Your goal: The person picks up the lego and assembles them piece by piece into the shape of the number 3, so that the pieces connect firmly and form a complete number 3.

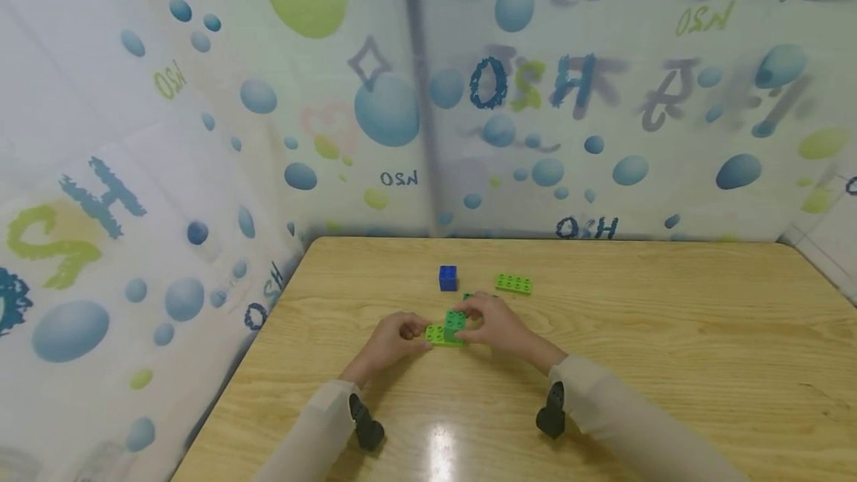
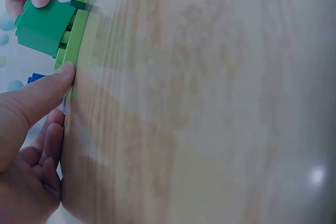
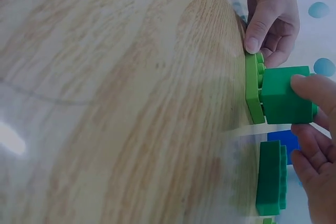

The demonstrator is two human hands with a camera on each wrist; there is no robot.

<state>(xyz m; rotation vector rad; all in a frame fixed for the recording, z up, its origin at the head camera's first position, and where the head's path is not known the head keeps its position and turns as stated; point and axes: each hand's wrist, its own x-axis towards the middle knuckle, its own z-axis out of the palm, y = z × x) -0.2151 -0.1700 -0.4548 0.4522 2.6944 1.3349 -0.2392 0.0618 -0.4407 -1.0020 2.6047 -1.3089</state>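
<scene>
My left hand (image 1: pixel 393 342) pinches the left end of a flat lime-green building brick (image 1: pixel 434 334) lying on the table. Thumb and fingers of my right hand (image 1: pixel 501 324) grip a taller green building brick (image 1: pixel 454 325) over the right part of that flat brick. The green brick (image 2: pixel 44 27) looks slightly tilted in the left wrist view, where studs show in a gap under it. Whether it is pressed fully down I cannot tell. Just behind the right hand lies a longer green brick (image 3: pixel 269 177), mostly hidden in the head view.
Farther back on the wooden table (image 1: pixel 643 318) stands a blue brick (image 1: pixel 448 279). To its right lies a second flat lime-green brick (image 1: pixel 513 284). A patterned curtain (image 1: pixel 535 132) hangs behind the table's far edge.
</scene>
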